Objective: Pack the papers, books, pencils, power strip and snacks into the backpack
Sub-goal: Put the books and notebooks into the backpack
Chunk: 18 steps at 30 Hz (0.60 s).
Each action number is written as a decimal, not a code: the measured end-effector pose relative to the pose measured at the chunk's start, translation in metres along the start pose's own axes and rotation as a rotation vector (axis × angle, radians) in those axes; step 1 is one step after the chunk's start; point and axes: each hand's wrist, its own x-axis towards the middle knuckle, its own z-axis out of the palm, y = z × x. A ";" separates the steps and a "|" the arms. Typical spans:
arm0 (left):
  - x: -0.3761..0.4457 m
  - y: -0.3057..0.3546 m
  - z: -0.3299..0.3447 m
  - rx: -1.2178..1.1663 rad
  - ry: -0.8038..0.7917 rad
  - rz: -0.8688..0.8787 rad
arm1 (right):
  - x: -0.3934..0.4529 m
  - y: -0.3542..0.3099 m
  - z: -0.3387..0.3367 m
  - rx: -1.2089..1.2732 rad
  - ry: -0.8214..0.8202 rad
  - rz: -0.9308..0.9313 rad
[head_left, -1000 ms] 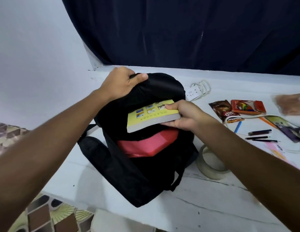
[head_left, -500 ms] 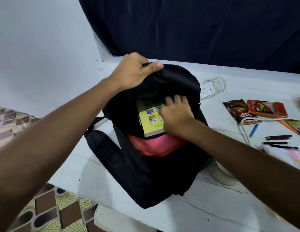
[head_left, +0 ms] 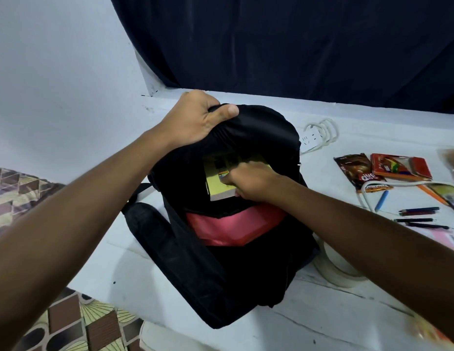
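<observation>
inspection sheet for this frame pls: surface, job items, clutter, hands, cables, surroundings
Surface: white table, scuffed and cracked.
Job's things: black backpack open; yellow book partly inside, above a pink item; snack packets, pencils and power strip lie on the table.
Clutter: tape roll beside the backpack.
Grips: left hand grips the backpack's top; right hand holds the book.
Cables: power strip's white cord, coiled.
Surroundings: dark curtain, white wall, patterned floor.

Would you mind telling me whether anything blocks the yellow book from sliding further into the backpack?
Nothing visible does. The left hand holds the backpack top open, and the right hand pushes the yellow book into the opening, behind the pink item.
</observation>
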 end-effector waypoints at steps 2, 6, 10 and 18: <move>-0.001 -0.001 -0.001 -0.012 -0.003 0.001 | 0.008 0.003 0.000 0.057 0.002 0.016; -0.001 0.000 -0.001 -0.013 -0.009 0.008 | 0.023 0.012 0.003 0.186 -0.001 0.054; 0.000 0.000 0.000 0.003 -0.006 -0.007 | 0.028 0.017 0.003 0.260 -0.035 0.076; -0.003 -0.002 0.006 -0.015 -0.017 -0.028 | 0.018 0.011 0.011 0.135 -0.008 0.071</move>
